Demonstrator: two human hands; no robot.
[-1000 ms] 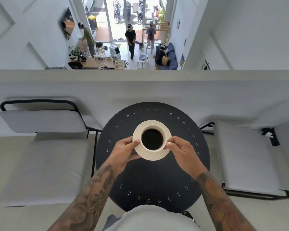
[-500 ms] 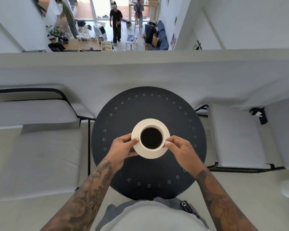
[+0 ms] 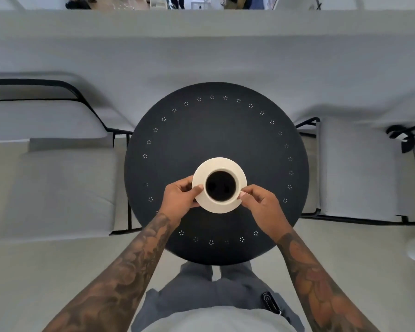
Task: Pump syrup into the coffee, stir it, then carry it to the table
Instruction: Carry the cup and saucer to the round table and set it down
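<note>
A low white wall (image 3: 201, 51) runs behind two grey-cushioned chairs, one at the left (image 3: 55, 188) and one at the right (image 3: 355, 168). Between them stands a round black desk (image 3: 213, 130) ringed with small dot clusters. Over its near half sits a cream saucer (image 3: 219, 208) carrying a cup of black coffee (image 3: 221, 186). The left hand (image 3: 179, 200) pinches the saucer's left rim in a closed grip; the right hand (image 3: 259, 204) pinches its right rim likewise.
</note>
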